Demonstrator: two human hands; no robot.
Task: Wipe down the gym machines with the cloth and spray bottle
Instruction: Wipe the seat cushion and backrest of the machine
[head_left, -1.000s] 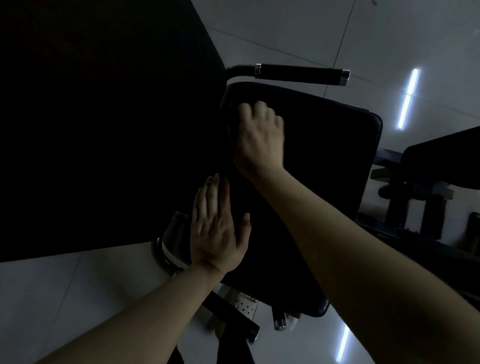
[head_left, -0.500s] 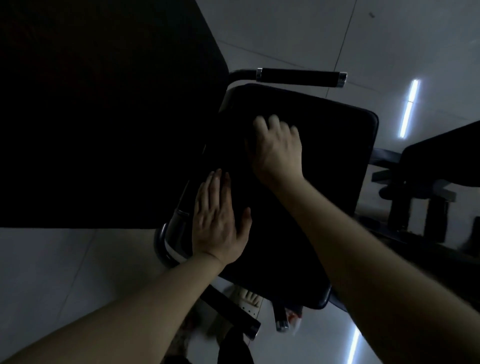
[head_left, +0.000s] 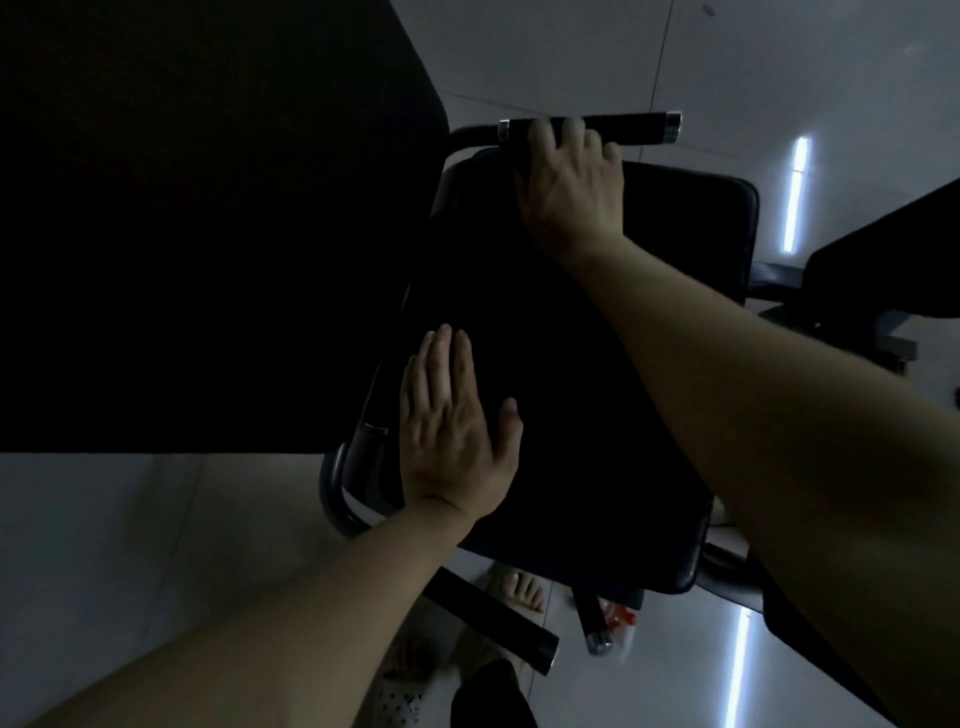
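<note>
The left hand (head_left: 452, 436) lies flat, fingers straight and together, pressing the 8 o'clock side of the black padded seat (head_left: 597, 389), a smooth slab with rounded corners. The right hand (head_left: 571, 192) sits at the seat's 12 o'clock edge, fingers bent over the black cylindrical grip (head_left: 639, 127) with chrome end caps. It is too dark to tell whether it holds a cloth. At 5 o'clock beneath the seat, a blurred red-and-white plastic bottle (head_left: 621, 626) rests on the glossy pale tiled floor (head_left: 130, 545).

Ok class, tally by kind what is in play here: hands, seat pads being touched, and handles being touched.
Hands: 2, the left hand and the right hand
Seat pad: 1
Handle: 1
Total: 4
</note>
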